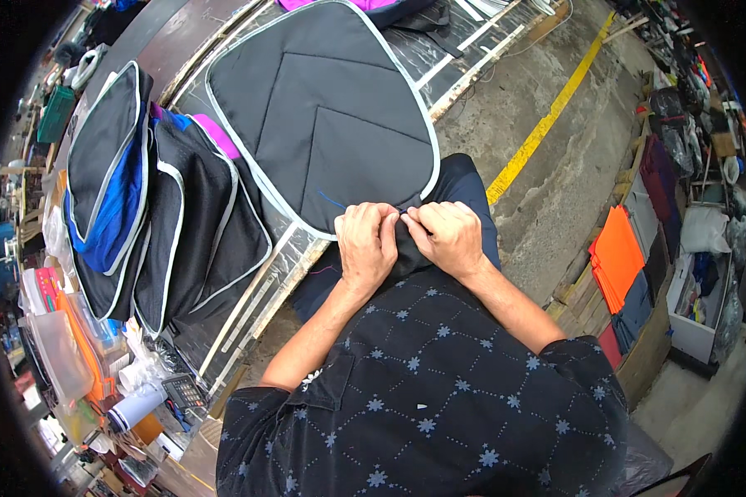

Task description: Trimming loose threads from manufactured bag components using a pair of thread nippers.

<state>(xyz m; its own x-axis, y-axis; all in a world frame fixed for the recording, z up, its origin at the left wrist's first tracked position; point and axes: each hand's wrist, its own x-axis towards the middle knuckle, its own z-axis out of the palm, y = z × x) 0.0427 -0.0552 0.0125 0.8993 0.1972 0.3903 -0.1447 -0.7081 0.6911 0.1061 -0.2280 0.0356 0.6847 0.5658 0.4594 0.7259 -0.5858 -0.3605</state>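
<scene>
A large black fabric panel [348, 91] with stitched angled lines and light grey piping lies over the table edge and my lap. At its near edge my left hand [365, 244] is closed, thumb and fingers pinching the dark material. Close beside it, my right hand [446, 236] pinches the same edge, the fingertips of both hands almost meeting. The small dark bit between the fingertips is mostly hidden. A loose blue thread [331, 199] sticks out on the panel just beyond my left hand.
Several black and blue bag pieces with grey piping [178, 215] stand left of the panel. A calculator [182, 391], a white roll [137, 407] and plastic containers [62, 356] sit lower left. Orange sheets [617, 258] lie at right, beyond the yellow floor line [547, 116].
</scene>
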